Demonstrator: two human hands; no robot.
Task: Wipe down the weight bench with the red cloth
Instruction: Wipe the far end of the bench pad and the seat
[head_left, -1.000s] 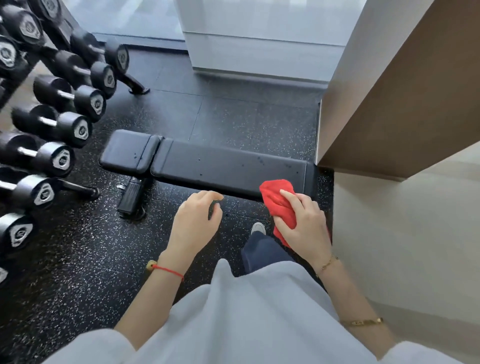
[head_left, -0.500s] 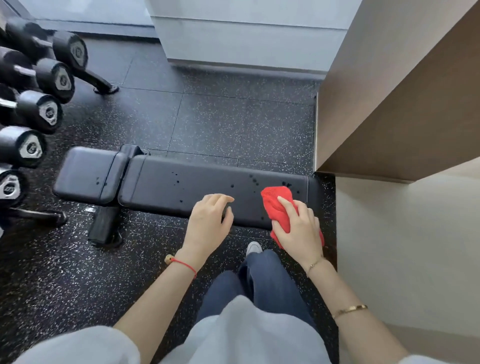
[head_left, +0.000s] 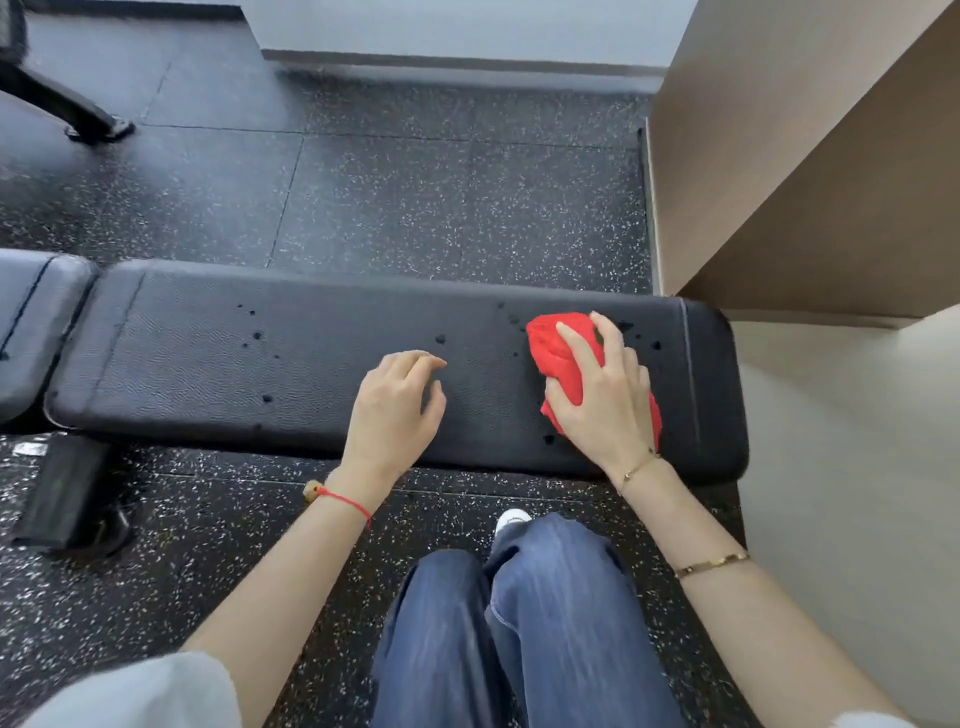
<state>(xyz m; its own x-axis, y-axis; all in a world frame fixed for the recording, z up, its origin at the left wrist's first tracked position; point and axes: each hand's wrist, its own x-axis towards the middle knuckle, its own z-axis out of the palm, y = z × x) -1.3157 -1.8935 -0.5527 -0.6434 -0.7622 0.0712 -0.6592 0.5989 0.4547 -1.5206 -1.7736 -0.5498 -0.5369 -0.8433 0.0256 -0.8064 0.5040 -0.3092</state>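
So that the droplets (head_left: 440, 339) are lifted, the red cloth (head_left: 558, 349) is pressed onto the weight bench (head_left: 218, 353) under clamped right-hand fingers (head_left: 576, 345), left hand (head_left: 396, 410) loosely curled, empty.

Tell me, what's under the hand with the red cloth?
The right hand presses the bunched red cloth onto the black weight bench. Dark spots dot the pad nearby; any beneath the cloth are covered.

The long black padded weight bench (head_left: 291, 358) had matt, finely grained vinyl-like upholstery; the crumpled red cloth (head_left: 558, 353) was soft fabric; the black white-speckled floor (head_left: 441, 208) looked rubbery.
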